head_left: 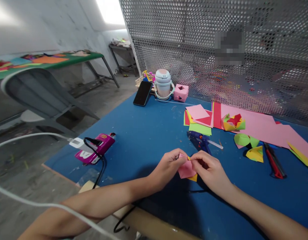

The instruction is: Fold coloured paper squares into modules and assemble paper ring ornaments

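Observation:
A small folded piece of pink and yellow paper (187,170) is held up between both hands above the blue table. My left hand (170,168) pinches its upper left edge between thumb and fingers. On the other side, the fingertips of my right hand (211,170) close on its upper right, by a yellow bit. Just beyond the hands lies a dark blue glue gun (199,139) with a clear stick poking out of its rear. Farther right are a cut green paper piece (244,140), a folded yellow piece (255,154) and a red-and-black cutter-like tool (272,161).
Square paper sheets (200,129), a paper flower (232,123) and long pink strips (256,121) lie toward the perforated metal panel (206,56). A phone (143,93), a flask (163,85) and a pink paper cube (181,92) stand behind. A purple power strip (96,151) with cables lies left.

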A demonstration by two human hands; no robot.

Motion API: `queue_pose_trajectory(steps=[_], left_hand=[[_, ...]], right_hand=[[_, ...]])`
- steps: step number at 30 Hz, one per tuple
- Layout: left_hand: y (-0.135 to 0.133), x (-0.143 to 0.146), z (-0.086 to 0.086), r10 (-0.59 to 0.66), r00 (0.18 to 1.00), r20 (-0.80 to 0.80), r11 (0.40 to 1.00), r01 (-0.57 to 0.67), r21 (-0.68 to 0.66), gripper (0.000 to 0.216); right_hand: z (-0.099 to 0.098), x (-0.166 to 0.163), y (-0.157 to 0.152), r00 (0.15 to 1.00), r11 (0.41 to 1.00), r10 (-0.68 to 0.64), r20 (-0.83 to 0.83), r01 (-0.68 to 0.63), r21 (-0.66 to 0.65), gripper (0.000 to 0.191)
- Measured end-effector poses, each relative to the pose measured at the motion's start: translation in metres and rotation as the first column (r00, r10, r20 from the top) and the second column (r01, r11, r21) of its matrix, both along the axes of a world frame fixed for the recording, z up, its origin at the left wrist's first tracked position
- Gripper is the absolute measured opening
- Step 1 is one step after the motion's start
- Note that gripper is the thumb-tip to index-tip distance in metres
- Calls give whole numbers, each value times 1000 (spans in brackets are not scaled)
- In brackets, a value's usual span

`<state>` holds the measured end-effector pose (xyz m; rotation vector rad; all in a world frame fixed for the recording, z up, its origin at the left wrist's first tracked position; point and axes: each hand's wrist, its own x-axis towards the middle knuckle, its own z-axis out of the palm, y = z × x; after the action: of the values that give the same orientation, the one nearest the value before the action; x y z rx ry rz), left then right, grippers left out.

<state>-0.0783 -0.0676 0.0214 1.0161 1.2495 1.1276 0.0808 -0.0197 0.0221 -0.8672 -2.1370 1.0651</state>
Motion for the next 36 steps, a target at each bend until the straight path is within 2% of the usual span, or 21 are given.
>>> queue_pose_trajectory(steps=[4, 10, 17, 22, 25, 31, 36], left_hand=[[0, 0, -2, -2, 1000, -11, 1000, 2, 12, 13], [-1, 0, -2, -67, 995, -72, 994, 73, 81, 18], [-1, 0, -2, -73, 972, -223, 982, 109, 151, 23], [-2, -1, 0, -91, 971, -220, 984, 122, 132, 23], [-2, -2, 1, -94, 970, -224, 983, 126, 135, 25], [-2, -4, -1, -99, 967, -233, 975, 141, 169, 30], [-2, -2, -5, -110, 975, -191, 980, 139, 142, 30]], right_hand=[[0, 1, 1, 999, 999, 22, -27, -21, 39, 13], [3, -1, 2, 998, 1000, 5, -60, -5, 4, 12], [8, -2, 1, 999, 973, -7, -49, -5, -232, 18], [3, -2, 3, 998, 914, -61, -28, 45, -404, 9], [2, -2, 4, 997, 893, -77, -20, 61, -447, 12], [7, -1, 5, 999, 915, -33, 39, 46, -402, 14], [6, -3, 4, 998, 973, -32, 50, 43, -227, 11]])
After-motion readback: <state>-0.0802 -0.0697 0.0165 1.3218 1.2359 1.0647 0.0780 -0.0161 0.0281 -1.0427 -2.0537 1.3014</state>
